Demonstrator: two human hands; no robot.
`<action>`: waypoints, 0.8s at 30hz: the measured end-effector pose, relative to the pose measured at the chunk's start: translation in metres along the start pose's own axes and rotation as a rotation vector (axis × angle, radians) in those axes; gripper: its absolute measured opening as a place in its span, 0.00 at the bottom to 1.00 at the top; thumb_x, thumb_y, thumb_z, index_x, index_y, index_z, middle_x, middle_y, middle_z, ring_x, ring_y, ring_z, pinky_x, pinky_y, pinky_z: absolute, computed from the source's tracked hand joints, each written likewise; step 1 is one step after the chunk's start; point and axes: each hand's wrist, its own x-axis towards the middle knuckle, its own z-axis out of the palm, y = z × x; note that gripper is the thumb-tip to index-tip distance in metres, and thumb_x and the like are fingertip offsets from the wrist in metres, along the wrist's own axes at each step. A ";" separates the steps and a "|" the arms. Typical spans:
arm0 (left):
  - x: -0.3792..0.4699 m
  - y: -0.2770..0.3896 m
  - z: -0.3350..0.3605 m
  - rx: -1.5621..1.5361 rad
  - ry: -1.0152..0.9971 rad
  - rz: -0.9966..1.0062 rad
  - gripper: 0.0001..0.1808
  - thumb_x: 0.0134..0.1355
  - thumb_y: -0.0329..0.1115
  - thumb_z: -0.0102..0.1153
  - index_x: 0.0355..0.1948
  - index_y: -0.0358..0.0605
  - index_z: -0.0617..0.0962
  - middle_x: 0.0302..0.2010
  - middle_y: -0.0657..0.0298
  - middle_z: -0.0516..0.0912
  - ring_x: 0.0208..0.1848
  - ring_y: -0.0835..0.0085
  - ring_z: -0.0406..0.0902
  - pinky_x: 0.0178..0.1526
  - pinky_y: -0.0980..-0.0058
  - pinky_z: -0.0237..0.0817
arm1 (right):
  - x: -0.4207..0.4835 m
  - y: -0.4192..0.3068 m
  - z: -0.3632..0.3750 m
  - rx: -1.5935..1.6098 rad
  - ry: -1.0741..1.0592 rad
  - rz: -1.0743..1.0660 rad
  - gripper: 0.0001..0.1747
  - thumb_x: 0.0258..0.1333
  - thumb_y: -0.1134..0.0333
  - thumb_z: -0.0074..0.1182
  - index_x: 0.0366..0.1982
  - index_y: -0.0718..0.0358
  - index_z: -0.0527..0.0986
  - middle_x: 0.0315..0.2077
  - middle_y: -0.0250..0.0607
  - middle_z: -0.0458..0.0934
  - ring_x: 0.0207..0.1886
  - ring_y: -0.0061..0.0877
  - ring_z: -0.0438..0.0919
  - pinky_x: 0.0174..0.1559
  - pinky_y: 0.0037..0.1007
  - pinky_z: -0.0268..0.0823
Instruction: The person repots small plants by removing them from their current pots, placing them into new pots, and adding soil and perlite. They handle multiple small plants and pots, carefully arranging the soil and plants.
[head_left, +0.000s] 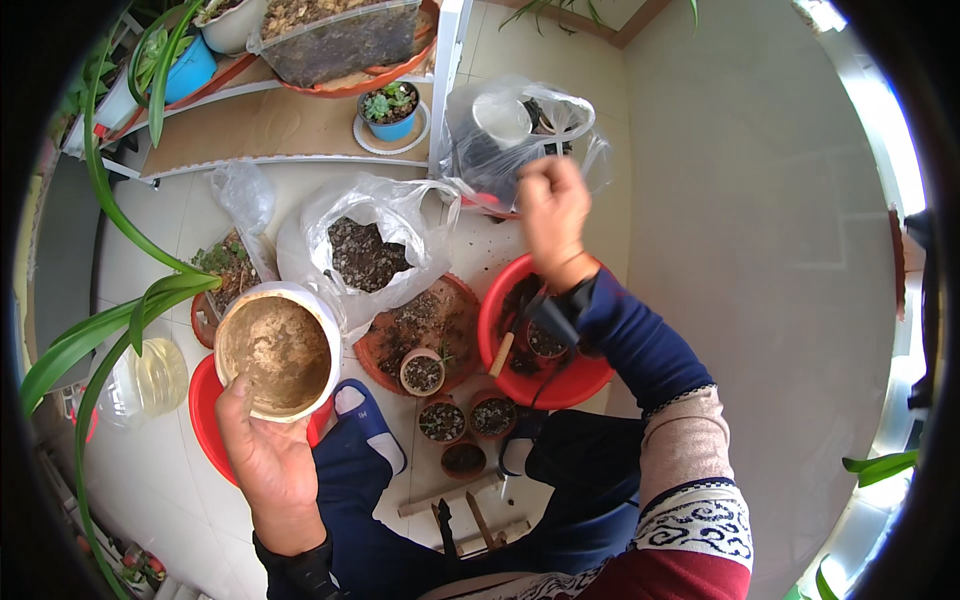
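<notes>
My left hand (274, 465) grips the lower rim of a white round plant pot (336, 330), thumb inside. The pot's mouth faces me, and its inner wall is crusted with brown soil. My right hand (553, 214) is blurred, with curled fingers; nothing shows in it. It is raised near a clear plastic bag (480, 169) holding a white container (501, 120) and dark items. Below the right wrist is a red plastic basin (491, 300) with soil, a small pot (546, 341) and a wooden-handled tool (502, 354). Left of that stands an open plastic bag of potting soil (367, 255).
A terracotta-coloured saucer (457, 315) bears loose soil and a small potted seedling (422, 373). Several small pots (442, 421) stand between my feet. Another red basin (206, 405) is under the left hand. A plant shelf (285, 124), strap-leaved plant (172, 289) and bottle (154, 379) flank the left.
</notes>
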 end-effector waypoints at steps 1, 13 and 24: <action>0.001 -0.001 0.001 -0.011 -0.001 0.018 0.37 0.71 0.49 0.62 0.75 0.41 0.69 0.72 0.53 0.77 0.72 0.56 0.77 0.66 0.47 0.77 | 0.024 0.015 -0.011 -0.074 0.187 0.088 0.06 0.63 0.73 0.56 0.38 0.66 0.82 0.33 0.45 0.86 0.37 0.31 0.83 0.46 0.35 0.77; 0.004 -0.024 0.027 0.085 -0.071 -0.024 0.39 0.73 0.47 0.58 0.78 0.37 0.66 0.74 0.51 0.74 0.76 0.57 0.71 0.76 0.52 0.65 | 0.054 0.091 0.060 -0.647 -0.722 -0.581 0.23 0.56 0.72 0.57 0.55 0.70 0.81 0.56 0.64 0.82 0.64 0.54 0.77 0.70 0.47 0.67; 0.014 -0.025 0.028 0.086 -0.104 -0.066 0.36 0.74 0.43 0.58 0.78 0.39 0.67 0.74 0.52 0.76 0.76 0.56 0.73 0.77 0.48 0.67 | 0.109 0.132 0.018 -0.677 -0.321 0.098 0.16 0.60 0.72 0.50 0.43 0.70 0.85 0.45 0.69 0.86 0.53 0.61 0.84 0.59 0.54 0.74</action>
